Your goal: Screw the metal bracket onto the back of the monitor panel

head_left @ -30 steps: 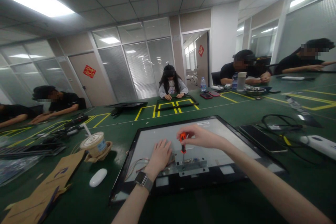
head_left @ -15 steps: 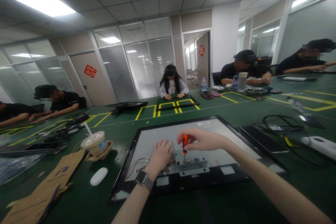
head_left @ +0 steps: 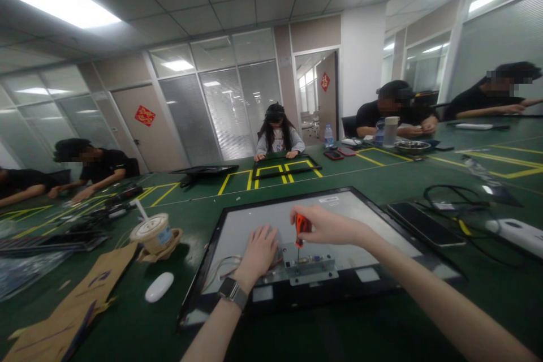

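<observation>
A flat monitor panel [head_left: 373, 220] lies face down on the green table in front of me, its grey metal back up. My right hand [head_left: 328, 225] is closed round an orange-handled screwdriver [head_left: 301, 227] held upright, tip down on a small metal bracket [head_left: 311, 267] near the panel's near edge. My left hand [head_left: 257, 251], a watch on its wrist, rests flat with fingers spread on the panel just left of the bracket, over some thin coloured wires [head_left: 220, 267].
A lidded drink cup [head_left: 151, 233], a white mouse [head_left: 158, 286] and brown cardboard [head_left: 63, 317] lie to my left. A phone [head_left: 419, 223], black cables [head_left: 456, 201] and a white device [head_left: 515, 232] lie to the right. Several other people sit round the table.
My right hand has shifted slightly right and its grip on the screwdriver has turned a little. My left hand has stayed put.
</observation>
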Motion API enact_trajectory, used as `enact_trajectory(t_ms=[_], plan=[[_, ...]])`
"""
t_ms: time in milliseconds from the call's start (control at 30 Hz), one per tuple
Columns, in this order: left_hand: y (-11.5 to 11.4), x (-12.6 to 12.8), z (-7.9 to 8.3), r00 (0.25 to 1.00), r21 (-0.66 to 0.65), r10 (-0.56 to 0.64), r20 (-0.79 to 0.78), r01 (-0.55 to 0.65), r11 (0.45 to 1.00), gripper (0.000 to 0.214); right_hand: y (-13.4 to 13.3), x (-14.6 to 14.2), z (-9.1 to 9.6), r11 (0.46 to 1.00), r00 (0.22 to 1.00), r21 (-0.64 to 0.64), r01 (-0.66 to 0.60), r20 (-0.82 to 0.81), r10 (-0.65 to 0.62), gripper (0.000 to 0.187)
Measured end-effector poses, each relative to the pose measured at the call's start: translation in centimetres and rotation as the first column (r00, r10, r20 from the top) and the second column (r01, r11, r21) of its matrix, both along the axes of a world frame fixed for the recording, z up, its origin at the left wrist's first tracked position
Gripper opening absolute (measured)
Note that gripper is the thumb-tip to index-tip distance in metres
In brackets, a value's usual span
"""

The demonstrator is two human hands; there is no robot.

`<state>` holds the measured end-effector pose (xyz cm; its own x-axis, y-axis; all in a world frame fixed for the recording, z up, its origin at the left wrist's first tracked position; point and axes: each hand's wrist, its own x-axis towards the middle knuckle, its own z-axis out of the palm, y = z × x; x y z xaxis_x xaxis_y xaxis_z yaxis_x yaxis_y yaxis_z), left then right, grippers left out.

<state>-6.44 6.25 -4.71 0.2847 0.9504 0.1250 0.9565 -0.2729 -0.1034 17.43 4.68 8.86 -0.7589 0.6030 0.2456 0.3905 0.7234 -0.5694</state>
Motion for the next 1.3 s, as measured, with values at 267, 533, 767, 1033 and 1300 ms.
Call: enact_trajectory(t_ms=[267,533,767,1033,1300], plan=[[-0.1,0.3,0.5,1.000,-0.039,0.025,0.006,-0.025,0.999,0.044,0.1,0.1,0.4,0.996,0.996,-0.025,-0.090,-0.033,0.089,0.013],[-0.1,0.2,0.5,1.000,-0.042,0.020,0.005,-0.020,0.999,0.045,0.2,0.1,0.2,0.999,0.997,-0.022,-0.050,-0.055,0.049,0.020],[0.1,0.1,0.1,1.000,-0.022,0.009,-0.015,-0.009,1.000,0.045,0.0,0.1,0.0,0.994,0.997,-0.093,-0.053,-0.064,0.047,0.026],[0.0,0.1,0.1,1.000,-0.021,0.005,-0.017,-0.005,1.000,0.044,0.5,-0.1,-0.1,0.996,0.983,-0.052,-0.071,-0.171,0.061,0.029],[0.0,0.1,0.0,1.000,0.007,0.014,-0.016,-0.014,1.000,0.043,0.1,0.1,0.7,0.996,0.983,-0.047,-0.073,-0.171,0.064,0.029]])
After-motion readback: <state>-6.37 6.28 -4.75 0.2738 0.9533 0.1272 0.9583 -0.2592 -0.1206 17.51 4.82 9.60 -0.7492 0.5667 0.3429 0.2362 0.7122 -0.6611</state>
